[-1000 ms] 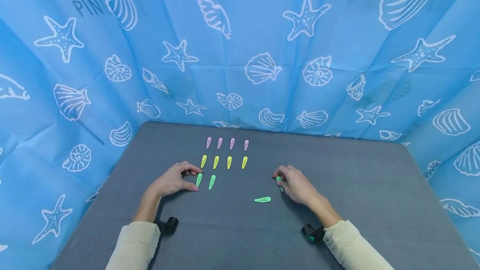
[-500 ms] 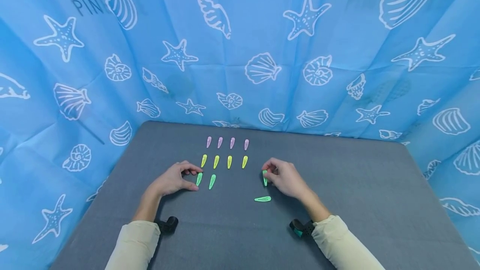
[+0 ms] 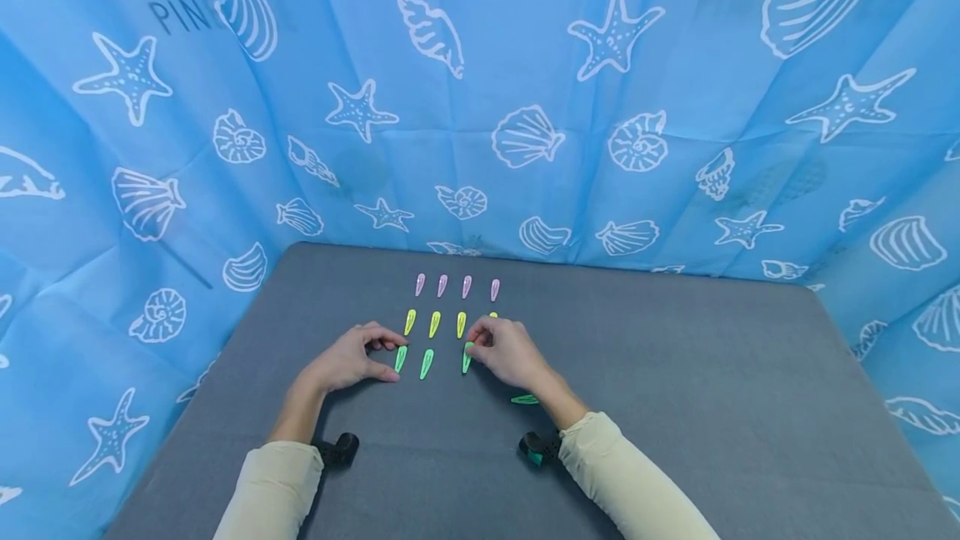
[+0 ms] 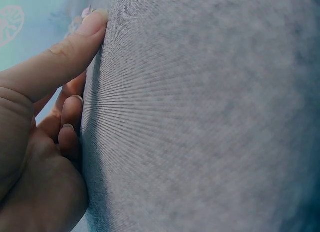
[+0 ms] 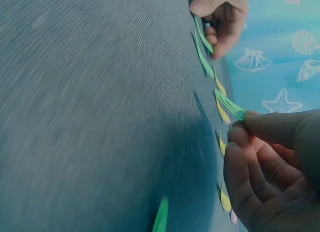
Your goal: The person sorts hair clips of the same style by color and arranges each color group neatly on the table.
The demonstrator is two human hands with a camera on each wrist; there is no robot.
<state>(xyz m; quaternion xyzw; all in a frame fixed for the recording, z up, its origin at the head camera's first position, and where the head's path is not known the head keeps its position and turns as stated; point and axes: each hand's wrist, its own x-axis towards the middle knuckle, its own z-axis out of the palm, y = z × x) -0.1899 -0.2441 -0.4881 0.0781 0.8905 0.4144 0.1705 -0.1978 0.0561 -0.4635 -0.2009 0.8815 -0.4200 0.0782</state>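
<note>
With thumb and index finger, my right hand [image 3: 513,354] pinches a green snap hair clip [image 3: 467,358]. In the right wrist view that clip [image 5: 230,105] sticks out from the fingertips, above its shadow on the table. My left hand [image 3: 352,359] rests on the table, index finger at the far end and thumb at the near end of the leftmost green hair clip [image 3: 401,359]. Between the hands lies a second green hair clip [image 3: 427,363]. Another green hair clip [image 3: 524,399] lies crosswise beside the right wrist, partly covered by it.
Farther back lie a row of yellow hair clips [image 3: 435,324], its right end partly behind my right hand, and a row of purple hair clips [image 3: 442,286]. All rest on a grey cloth-covered table [image 3: 712,390]. A blue shell-patterned curtain [image 3: 480,107] hangs behind.
My right hand has moved left with the green hair clip, from right of the rows to beside the second green clip. The left hand has stayed in place.
</note>
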